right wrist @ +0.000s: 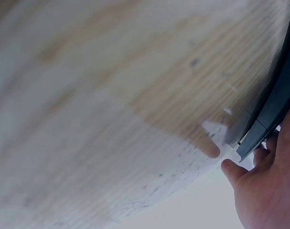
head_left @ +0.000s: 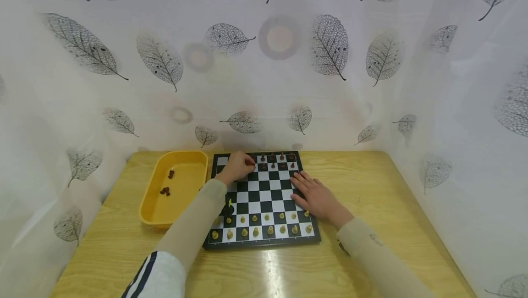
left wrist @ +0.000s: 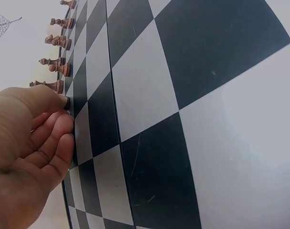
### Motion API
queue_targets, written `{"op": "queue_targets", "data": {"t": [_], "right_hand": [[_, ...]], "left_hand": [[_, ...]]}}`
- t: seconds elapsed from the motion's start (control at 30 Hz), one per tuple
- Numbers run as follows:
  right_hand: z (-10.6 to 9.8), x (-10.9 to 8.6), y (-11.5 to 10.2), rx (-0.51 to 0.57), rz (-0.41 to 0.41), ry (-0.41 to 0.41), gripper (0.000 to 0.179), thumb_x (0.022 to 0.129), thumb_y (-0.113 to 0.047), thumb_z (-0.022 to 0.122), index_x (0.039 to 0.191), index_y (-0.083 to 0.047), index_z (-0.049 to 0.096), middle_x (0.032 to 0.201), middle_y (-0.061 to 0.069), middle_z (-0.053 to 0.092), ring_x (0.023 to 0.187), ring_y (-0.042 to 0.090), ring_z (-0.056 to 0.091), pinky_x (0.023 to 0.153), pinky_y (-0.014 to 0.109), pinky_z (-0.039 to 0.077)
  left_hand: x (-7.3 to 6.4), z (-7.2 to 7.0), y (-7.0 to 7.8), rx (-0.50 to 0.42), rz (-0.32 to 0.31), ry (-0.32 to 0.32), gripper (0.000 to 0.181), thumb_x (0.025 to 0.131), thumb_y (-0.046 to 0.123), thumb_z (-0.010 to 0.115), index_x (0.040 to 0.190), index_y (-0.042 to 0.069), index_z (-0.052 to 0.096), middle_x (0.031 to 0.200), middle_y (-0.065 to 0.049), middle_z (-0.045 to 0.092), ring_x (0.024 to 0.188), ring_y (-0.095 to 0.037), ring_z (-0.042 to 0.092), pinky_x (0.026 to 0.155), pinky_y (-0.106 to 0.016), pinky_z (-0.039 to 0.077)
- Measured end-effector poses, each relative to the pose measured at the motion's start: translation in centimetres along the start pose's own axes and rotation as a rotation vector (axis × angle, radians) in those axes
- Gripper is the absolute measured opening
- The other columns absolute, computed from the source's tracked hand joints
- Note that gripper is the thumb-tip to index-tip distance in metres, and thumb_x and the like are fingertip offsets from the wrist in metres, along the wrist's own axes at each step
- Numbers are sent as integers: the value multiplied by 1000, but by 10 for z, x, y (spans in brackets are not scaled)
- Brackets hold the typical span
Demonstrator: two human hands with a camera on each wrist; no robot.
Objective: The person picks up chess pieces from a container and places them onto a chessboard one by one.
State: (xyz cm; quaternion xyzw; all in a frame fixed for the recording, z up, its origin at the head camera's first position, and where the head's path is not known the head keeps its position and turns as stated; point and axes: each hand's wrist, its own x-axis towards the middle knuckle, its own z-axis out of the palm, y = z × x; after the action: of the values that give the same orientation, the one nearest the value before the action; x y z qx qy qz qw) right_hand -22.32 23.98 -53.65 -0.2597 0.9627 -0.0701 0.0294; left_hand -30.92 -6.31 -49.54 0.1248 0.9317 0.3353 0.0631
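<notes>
At the far edge of the chessboard, my left hand has thumb and fingers curled together and pinches a small chess piece that the fingers mostly hide. Beside it, reddish-brown chess pieces stand in two rows; in the left wrist view a tall brown piece is just past the thumb. My right hand rests with spread fingers on the board's right edge. In the right wrist view that hand lies along the dark board side. Pale yellow pieces fill two rows at the near side.
Left of the board stands a yellow tray with several dark brown pieces lying in it. Both sit on a wooden table. A leaf-patterned white curtain hangs behind. A small dark object shows beside the left forearm.
</notes>
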Motion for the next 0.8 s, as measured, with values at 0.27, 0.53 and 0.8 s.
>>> {"op": "queue_targets", "data": {"t": [0.27, 0.53, 0.8], "right_hand": [[-3, -1, -2, 9, 7, -3, 69, 110, -57, 39, 165, -16, 36, 173, 8, 32, 163, 34, 23, 127, 60, 30], [-2, 0, -1, 7, 6, -2, 70, 110, -59, 37, 165, -16, 35, 173, 7, 32, 163, 33, 23, 127, 59, 30], [-3, 0, -1, 9, 5, -8, 71, 109, -60, 36, 166, -17, 35, 173, 7, 31, 163, 33, 22, 127, 59, 30]], "left_hand": [[1, 0, -1, 2, 3, -2, 16, 97, 13, 73, 107, 2, 81, 104, -11, 77, 89, -22, 66, 79, -36, 60], [1, -1, 0, -4, -10, -2, 18, 97, 14, 73, 108, 2, 81, 104, -11, 77, 87, -21, 65, 77, -34, 59], [-1, -4, 1, -10, -6, -12, 19, 96, 14, 74, 109, 2, 80, 105, -12, 77, 88, -22, 67, 78, -35, 60]]}}
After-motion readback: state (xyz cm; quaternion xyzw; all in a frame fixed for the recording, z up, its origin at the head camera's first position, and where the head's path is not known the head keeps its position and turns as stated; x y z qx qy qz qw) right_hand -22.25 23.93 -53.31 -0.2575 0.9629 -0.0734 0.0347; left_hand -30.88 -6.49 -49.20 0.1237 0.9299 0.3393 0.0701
